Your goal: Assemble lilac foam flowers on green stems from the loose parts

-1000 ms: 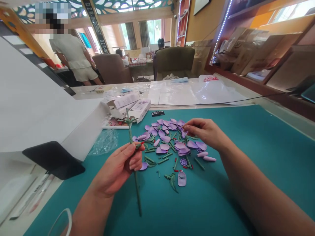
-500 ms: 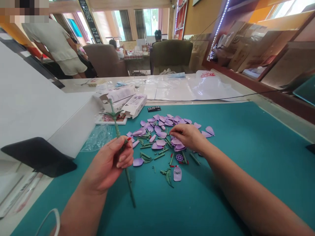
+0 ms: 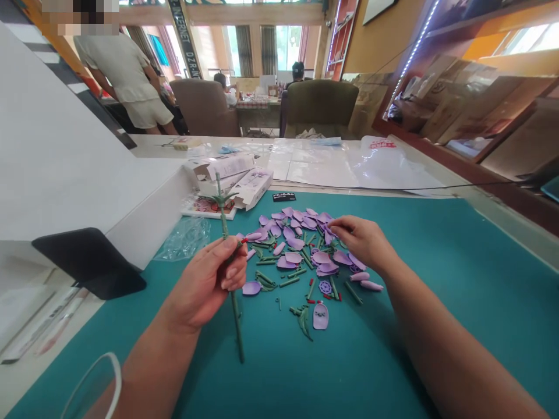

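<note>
left fingers (image 3: 231, 250) clamped on green stem (image 3: 236, 326), right fingers (image 3: 345, 224) together above lilac petals (image 3: 293, 257), teal mat (image 3: 437, 302), armchair (image 3: 321, 107) beyond

One left hand (image 3: 205, 285), one right hand (image 3: 362, 241), one green flower stem (image 3: 236, 331), one lilac oval piece (image 3: 320, 316), one purple rosette (image 3: 325, 287), one black card (image 3: 283, 197), one brown armchair (image 3: 205, 107), one olive armchair (image 3: 321, 110); lilac petals (image 3: 293, 257) were too many to count.

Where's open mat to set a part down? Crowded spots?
Open teal mat lies right of the right hand, and more between the forearms below the lilac petals and green stem pieces. It's crowded around those parts, up to the left hand.
</note>
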{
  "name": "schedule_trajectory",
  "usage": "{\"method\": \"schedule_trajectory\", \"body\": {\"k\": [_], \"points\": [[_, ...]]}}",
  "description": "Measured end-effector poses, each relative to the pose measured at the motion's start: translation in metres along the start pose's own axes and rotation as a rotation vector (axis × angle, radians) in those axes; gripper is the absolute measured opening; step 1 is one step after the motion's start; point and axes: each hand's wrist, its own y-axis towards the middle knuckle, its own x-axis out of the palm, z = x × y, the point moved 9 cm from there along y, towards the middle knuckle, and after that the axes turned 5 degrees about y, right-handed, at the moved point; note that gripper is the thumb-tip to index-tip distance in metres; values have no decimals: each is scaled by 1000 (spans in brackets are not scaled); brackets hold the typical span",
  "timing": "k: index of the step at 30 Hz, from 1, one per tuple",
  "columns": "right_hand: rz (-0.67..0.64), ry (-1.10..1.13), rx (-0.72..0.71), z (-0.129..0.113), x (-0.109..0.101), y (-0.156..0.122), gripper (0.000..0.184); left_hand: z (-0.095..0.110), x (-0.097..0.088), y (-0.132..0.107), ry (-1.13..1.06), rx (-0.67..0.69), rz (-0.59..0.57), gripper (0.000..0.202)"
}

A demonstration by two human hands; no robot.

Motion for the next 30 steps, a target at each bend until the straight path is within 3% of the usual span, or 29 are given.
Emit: {"method": "schedule_trajectory", "body": {"k": [6, 9, 13, 18, 23, 30], "points": [[154, -76, 137, 40, -40, 6, 24, -2, -5, 2, -5, -4, 23, 25], [136, -129, 175, 53, -43, 8, 25, -3, -5, 4, -4, -11, 17, 26], [32, -192, 151, 55, -24, 10, 21, -5, -7, 4, 3, -21, 23, 25], [-78, -193, 57, 41, 5, 9, 19, -5, -8, 4, 13, -20, 26, 25], [-187, -226, -41, 13, 30, 8, 22, -5, -7, 5, -1, -16, 22, 26], [-366, -343, -183, -35, 86, 21, 27, -5, -3, 4, -23, -10, -7, 27]]}}
